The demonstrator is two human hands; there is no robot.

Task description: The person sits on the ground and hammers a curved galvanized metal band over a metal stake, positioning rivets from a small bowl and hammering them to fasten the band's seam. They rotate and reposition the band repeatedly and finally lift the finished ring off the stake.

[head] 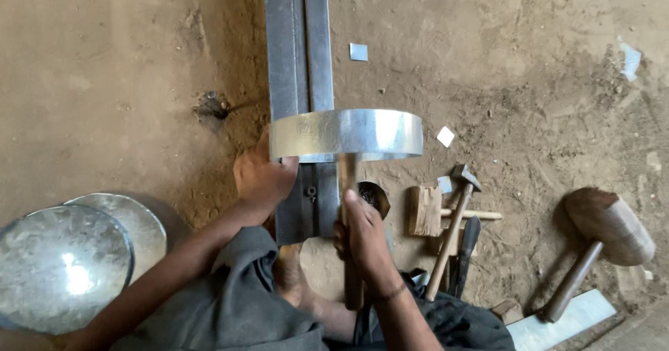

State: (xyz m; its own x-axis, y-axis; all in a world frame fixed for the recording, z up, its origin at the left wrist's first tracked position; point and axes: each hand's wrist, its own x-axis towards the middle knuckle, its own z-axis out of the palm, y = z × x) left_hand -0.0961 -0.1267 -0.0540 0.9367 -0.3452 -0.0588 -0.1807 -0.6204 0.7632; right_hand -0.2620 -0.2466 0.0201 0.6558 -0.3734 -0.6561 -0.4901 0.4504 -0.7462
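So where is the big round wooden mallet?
In the head view, the big round-headed wooden mallet lies on the dirt floor at far right, beside the small metal hammer.

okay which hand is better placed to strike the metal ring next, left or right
Probably the right hand: it already grips a wooden handle that reaches up to the metal ring. The left hand is busy holding the ring's edge over the steel rail.
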